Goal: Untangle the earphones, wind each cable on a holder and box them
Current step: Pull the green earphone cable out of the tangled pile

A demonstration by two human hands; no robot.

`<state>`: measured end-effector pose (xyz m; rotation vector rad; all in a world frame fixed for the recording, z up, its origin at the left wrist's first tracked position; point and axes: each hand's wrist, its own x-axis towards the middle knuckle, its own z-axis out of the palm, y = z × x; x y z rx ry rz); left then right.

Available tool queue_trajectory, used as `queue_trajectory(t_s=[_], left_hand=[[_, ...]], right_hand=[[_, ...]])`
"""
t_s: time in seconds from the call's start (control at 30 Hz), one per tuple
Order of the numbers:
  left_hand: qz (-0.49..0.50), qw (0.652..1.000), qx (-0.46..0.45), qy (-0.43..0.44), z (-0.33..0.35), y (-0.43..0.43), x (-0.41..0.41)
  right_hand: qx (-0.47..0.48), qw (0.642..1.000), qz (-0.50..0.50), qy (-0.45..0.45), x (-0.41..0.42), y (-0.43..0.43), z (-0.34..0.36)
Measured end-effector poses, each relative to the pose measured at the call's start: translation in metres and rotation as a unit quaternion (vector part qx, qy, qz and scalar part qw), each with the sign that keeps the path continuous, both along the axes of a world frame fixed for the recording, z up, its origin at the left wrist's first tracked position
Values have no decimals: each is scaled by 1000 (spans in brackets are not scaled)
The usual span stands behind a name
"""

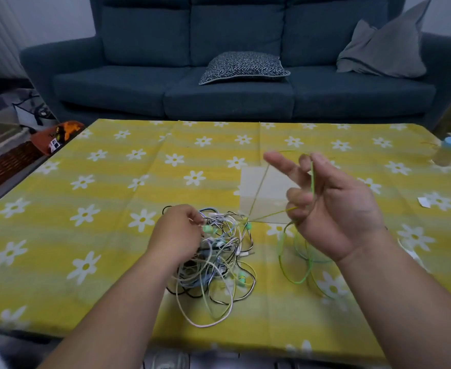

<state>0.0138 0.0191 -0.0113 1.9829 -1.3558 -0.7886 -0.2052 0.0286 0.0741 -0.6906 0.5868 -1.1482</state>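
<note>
Left hand (176,233) pinches earphone tangle (219,262), table (86,182) centre. Right hand (336,209) raised, fingers curled round green cable (313,177); taut strand runs left-right into tangle.

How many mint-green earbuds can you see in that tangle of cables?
3. One earbud lies by the left hand; a second sits at the upper right of the tangle; a third lower right. More may be buried.
</note>
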Motion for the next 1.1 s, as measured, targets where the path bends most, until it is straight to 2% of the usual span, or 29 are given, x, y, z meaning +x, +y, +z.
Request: queue_trajectory(t_s=[0.1,0.23,0.4,0.43,0.5,0.57,0.63,0.67,0.73,0.8,0.9,1.0,1.03,1.1], left_hand=[[92,996,2,-7,-6,-8,17],[235,967,-39,96,-1,-13,31],[293,956,-11,-13,16,-6,32],[267,962,-14,-47,17,-5,26],[156,980,-68,-100,15,0,12],[-6,988,-145,-54,14,4,-4],[-168,978,-113,53,17,12,-21],[-226,968,-77,71,15,15,-27],[-286,958,-18,17,7,16,-34],[-272,961,-12,-44,-1,15,-35],[-181,981,-33,-62,-3,8,-28],[-130,987,-48,-75,1,5,-19],[-117,988,-56,-79,1,4,-16],[-92,990,-71,-81,3,4,-12]], right_hand=[[25,998,-47,-35,-13,-6,-1],[36,995,-87,-22,-20,-9,-3],[14,999,-52,11,-15,-3,0],[6,999,-32,24,-12,-1,1],[-6,999,7,40,-7,2,2],[-12,998,36,42,-2,5,2],[-16,997,60,41,1,7,3],[-16,997,69,38,2,8,3],[-17,997,73,29,2,8,2],[-18,998,43,35,0,5,0],[0,998,-39,41,-7,-1,-3],[36,992,-109,45,-14,-6,-6],[54,988,-128,66,-15,-7,-7],[91,968,-158,170,-17,-10,-12]])
